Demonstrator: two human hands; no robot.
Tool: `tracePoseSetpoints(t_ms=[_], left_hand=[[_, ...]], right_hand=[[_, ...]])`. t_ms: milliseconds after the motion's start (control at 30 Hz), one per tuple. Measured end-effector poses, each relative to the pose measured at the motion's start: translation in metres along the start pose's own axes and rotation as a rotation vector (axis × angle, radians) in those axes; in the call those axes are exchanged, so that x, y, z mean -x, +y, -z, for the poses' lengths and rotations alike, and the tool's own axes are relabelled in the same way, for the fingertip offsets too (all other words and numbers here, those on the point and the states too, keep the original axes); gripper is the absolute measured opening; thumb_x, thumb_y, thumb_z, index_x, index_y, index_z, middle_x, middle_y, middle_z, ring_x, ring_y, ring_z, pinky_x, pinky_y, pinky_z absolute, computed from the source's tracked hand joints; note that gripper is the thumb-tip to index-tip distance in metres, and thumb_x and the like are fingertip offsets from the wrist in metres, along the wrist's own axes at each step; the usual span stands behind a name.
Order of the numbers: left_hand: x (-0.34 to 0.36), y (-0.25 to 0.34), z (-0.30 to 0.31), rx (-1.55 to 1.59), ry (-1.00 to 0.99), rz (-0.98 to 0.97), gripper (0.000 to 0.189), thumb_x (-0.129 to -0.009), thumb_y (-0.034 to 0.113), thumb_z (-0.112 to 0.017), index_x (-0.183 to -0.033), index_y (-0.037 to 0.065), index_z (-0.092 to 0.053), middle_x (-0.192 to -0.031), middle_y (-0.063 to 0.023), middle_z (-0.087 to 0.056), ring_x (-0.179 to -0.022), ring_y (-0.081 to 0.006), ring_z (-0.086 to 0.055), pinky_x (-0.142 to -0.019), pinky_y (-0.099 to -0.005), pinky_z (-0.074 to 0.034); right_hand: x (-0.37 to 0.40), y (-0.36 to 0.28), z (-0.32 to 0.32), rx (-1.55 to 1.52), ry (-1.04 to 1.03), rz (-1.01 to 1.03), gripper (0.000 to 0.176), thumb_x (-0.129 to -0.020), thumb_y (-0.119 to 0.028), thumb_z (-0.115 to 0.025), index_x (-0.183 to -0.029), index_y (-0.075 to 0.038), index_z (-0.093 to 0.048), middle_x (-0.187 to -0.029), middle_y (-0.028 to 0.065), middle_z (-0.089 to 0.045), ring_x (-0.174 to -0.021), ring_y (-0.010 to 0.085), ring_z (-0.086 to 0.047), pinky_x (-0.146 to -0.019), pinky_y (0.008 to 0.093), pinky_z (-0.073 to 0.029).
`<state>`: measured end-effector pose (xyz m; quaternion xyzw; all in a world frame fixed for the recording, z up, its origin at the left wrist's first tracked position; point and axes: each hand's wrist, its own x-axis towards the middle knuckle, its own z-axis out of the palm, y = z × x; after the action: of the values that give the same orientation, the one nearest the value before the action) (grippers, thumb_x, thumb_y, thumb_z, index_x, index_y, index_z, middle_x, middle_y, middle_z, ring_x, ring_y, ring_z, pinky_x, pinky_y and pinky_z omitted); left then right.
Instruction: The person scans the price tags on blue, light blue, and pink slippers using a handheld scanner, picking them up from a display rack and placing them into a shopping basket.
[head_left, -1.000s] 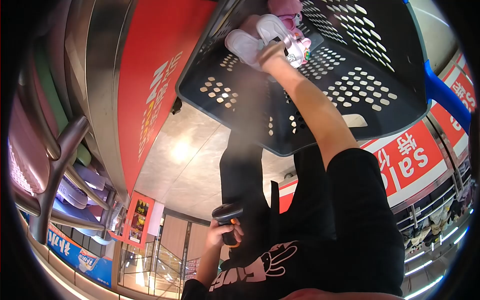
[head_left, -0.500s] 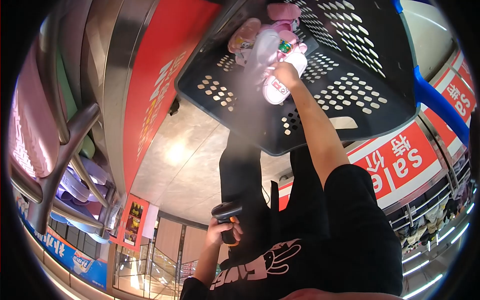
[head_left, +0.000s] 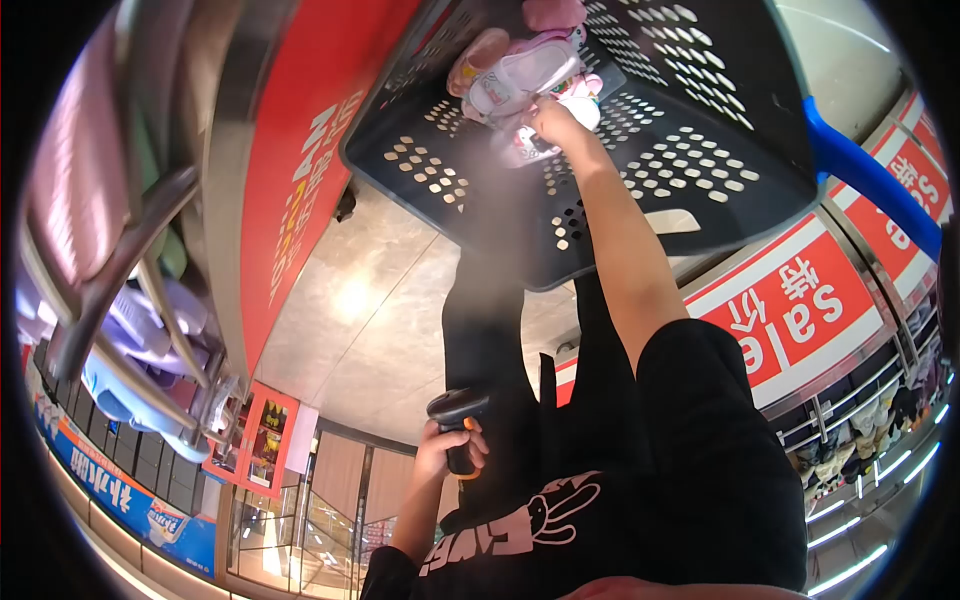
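My right hand (head_left: 552, 118) reaches into a black perforated basket (head_left: 690, 170) and grips a small pink-and-white sandal (head_left: 522, 148). Right beside it in the basket lie several more pink and white children's sandals (head_left: 515, 75). My left hand (head_left: 448, 452) is held close to my body, closed around the grip of a black handheld barcode scanner (head_left: 455, 410). My black shirt and black trousers fill the lower middle of the view.
The basket has a blue handle (head_left: 868, 178) at the right. A red sign panel (head_left: 300, 150) and a metal rack with pale slippers (head_left: 130, 340) stand at the left. Red Sale signs (head_left: 800, 310) and shoe shelves (head_left: 880, 430) are at the right, over a marble floor (head_left: 360, 300).
My right hand has shifted among the sandals in the basket, from a white pair to a pink-and-white sandal. The view tilted slightly. The left hand with the scanner has stayed put.
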<state>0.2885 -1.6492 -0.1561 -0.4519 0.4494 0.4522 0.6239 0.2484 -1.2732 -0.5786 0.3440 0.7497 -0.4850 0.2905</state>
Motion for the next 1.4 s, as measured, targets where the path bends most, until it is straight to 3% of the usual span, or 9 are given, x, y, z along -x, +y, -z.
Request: tracePoseSetpoints(t_ms=[300, 433, 567, 700, 800, 1033, 1167, 1333, 1400], left_hand=[[0.008, -0.013, -0.027, -0.13, -0.001, -0.04, 0.034, -0.083, 0.025, -0.063, -0.1, -0.004, -0.058, -0.073, -0.0198, -0.067, -0.052, -0.0226, -0.064, -0.047, -0.0322, -0.054], [0.005, 0.012, -0.038, -0.107, -0.062, 0.003, 0.029, -0.085, 0.024, -0.062, -0.098, -0.002, -0.058, -0.073, -0.0185, -0.067, -0.055, -0.0207, -0.063, -0.048, -0.0321, -0.053], [0.03, 0.069, -0.088, -0.51, -0.005, -0.287, 0.019, -0.085, 0.015, -0.06, -0.096, -0.001, -0.057, -0.076, -0.016, -0.067, -0.054, -0.0204, -0.062, -0.049, -0.0319, -0.052], [0.047, 0.105, -0.141, -0.807, -0.297, -0.743, 0.023, -0.086, 0.009, -0.057, -0.104, -0.003, -0.062, -0.088, -0.0138, -0.07, -0.066, -0.0209, -0.067, -0.056, -0.0317, -0.054], [0.05, 0.112, -0.171, -0.738, -0.458, -0.942, 0.027, -0.088, 0.011, -0.056, -0.11, -0.003, -0.063, -0.095, -0.0123, -0.069, -0.079, -0.0217, -0.069, -0.069, -0.0338, -0.056], [0.084, 0.098, -0.196, -0.614, -0.299, -0.759, 0.028, -0.092, 0.013, -0.054, -0.117, 0.0, -0.06, -0.1, -0.0098, -0.068, -0.084, -0.0193, -0.066, -0.072, -0.0326, -0.054], [0.123, 0.087, -0.208, -0.231, -0.205, -0.476, 0.021, -0.087, 0.009, -0.059, -0.106, 0.0, -0.06, -0.076, -0.0102, -0.064, -0.053, -0.0184, -0.059, -0.047, -0.0287, -0.049], [0.138, 0.069, -0.251, 0.074, -0.014, -0.688, 0.019, -0.084, 0.009, -0.063, -0.1, -0.001, -0.058, -0.067, -0.0092, -0.06, -0.052, -0.018, -0.059, -0.049, -0.0281, -0.05], [0.156, 0.054, -0.287, 0.14, 0.026, -0.796, 0.018, -0.084, 0.008, -0.063, -0.097, -0.002, -0.056, -0.064, -0.0085, -0.058, -0.052, -0.0172, -0.059, -0.05, -0.0274, -0.051]], right_hand=[[0.21, -0.033, 0.072, 0.043, 0.188, 0.148, 0.033, -0.088, -0.022, -0.063, -0.111, 0.001, -0.067, -0.104, 0.0228, -0.068, -0.099, 0.0364, -0.066, -0.087, 0.0406, -0.051], [0.313, -0.091, 0.166, 0.062, 0.202, 0.176, 0.032, -0.087, -0.023, -0.063, -0.11, -0.002, -0.067, -0.104, 0.0231, -0.067, -0.101, 0.0392, -0.063, -0.089, 0.044, -0.05], [0.411, -0.194, 0.29, -0.194, 0.583, 0.334, 0.027, -0.089, -0.022, -0.061, -0.11, -0.005, -0.067, -0.098, 0.0165, -0.071, -0.091, 0.0307, -0.069, -0.082, 0.0382, -0.052], [0.49, -0.254, 0.388, -0.149, 0.971, 0.313, 0.028, -0.089, -0.022, -0.06, -0.113, -0.007, -0.067, -0.098, 0.0148, -0.071, -0.09, 0.0257, -0.069, -0.082, 0.0348, -0.052], [0.498, -0.252, 0.404, 0.129, 1.041, 0.217, 0.034, -0.089, -0.023, -0.059, -0.117, -0.004, -0.065, -0.101, 0.0198, -0.069, -0.094, 0.0322, -0.068, -0.085, 0.0382, -0.052], [0.429, -0.193, 0.393, 0.301, 0.795, 0.029, 0.057, -0.079, -0.025, -0.066, -0.125, 0.007, -0.056, -0.103, 0.0285, -0.066, -0.099, 0.0418, -0.064, -0.088, 0.045, -0.051], [0.378, -0.18, 0.421, 0.253, 0.689, 0.081, 0.065, -0.076, -0.031, -0.073, -0.129, 0.003, -0.055, -0.109, 0.0276, -0.065, -0.102, 0.0385, -0.065, -0.089, 0.0435, -0.051], [0.327, -0.187, 0.447, 0.423, 0.504, 0.231, 0.049, -0.074, -0.025, -0.078, -0.106, 0.004, -0.056, -0.101, 0.0272, -0.065, -0.099, 0.0439, -0.062, -0.086, 0.0471, -0.05], [0.313, -0.184, 0.462, 0.276, 0.436, 0.208, 0.036, -0.077, -0.023, -0.075, -0.098, 0.002, -0.059, -0.084, 0.0224, -0.066, -0.079, 0.0375, -0.066, -0.074, 0.0436, -0.053]])
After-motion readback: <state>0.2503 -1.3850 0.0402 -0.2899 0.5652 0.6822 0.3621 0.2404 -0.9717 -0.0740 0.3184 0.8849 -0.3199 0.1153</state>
